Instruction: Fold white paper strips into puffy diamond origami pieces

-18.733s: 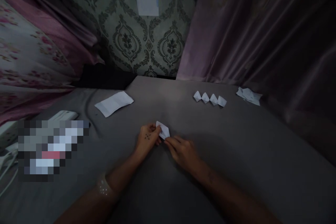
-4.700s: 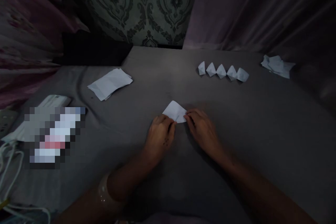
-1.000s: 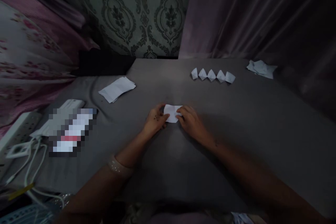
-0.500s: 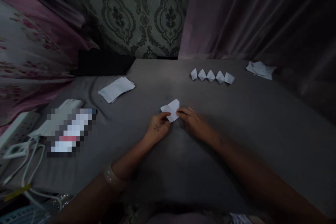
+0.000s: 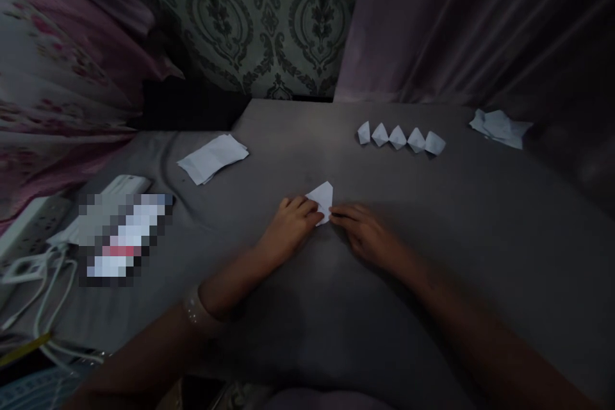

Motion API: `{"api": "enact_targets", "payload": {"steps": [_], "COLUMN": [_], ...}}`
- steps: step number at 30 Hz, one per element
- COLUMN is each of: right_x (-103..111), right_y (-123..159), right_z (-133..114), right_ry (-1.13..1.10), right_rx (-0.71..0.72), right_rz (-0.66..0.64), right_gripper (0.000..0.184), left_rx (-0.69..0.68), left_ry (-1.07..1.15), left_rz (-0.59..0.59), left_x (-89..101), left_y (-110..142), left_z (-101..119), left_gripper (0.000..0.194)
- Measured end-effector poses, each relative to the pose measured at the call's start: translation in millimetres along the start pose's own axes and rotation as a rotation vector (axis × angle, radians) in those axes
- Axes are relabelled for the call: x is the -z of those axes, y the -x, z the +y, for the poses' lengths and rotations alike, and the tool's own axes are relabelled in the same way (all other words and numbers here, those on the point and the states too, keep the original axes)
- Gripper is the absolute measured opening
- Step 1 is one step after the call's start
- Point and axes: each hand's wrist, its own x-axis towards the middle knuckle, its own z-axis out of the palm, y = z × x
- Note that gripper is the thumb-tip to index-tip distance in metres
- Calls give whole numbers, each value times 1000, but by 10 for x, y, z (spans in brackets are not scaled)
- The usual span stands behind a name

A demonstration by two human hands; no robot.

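A small white sheet of paper (image 5: 325, 195), partly folded, lies on the grey cloth surface in front of me. My left hand (image 5: 290, 223) is closed over its left and near edges, fingers curled onto it and covering that side. At its right edge, the fingertips of my right hand (image 5: 361, 228) are pressed together on the paper. Farther off to the right stands a row of several folded white paper pieces (image 5: 398, 138). To the left rests a stack of white paper sheets (image 5: 213, 159).
Loose white paper (image 5: 500, 128) lies at the far right. On the left are a blurred-out phone-like object (image 5: 129, 237), a white power strip (image 5: 29, 230) and white cables (image 5: 41, 307). A black cloth-like item (image 5: 192, 106) sits at the back left, before the patterned wall and curtains.
My left fingers have moved from pinching the paper's near edge to lying over its left side, so less of it shows. The whole view has shifted slightly.
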Motion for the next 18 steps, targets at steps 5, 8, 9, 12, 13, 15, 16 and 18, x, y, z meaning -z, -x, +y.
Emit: {"api": "enact_targets", "payload": {"steps": [5,8,9,12,13,15,16,18], "right_x": [-32,-38,-36,-21,-15,1,11,31], "right_y": [24,40,44,54,55,50,46,33], "right_z": [67,102,109,118,117,110,106,96], "right_ry": [-48,-80,-90,-111,-117,-134,-147,-174], "right_rx": [-2,-7,-9,-22,-28,-44,-52,-65], "right_rz": [-16,-26,-32,-46,-50,-58,-60,-57], "right_gripper": [47,49,50,52,53,53,53,53], "left_rx": [106,213,250,324,325,321,322,327], "left_ry": [286,467,508,560,559,536,513,469], "left_rz": [-14,4,7,5,-2,-14,-18,-26], "left_x": [-27,-37,-39,-50,-58,-74,-80,-83], "left_y": [-136,-204,-220,-248,-253,-260,-263,-273], "left_z": [-65,-77,-79,-87,-91,-97,-99,-101], "left_gripper": [26,21,20,20,21,22,23,23]}}
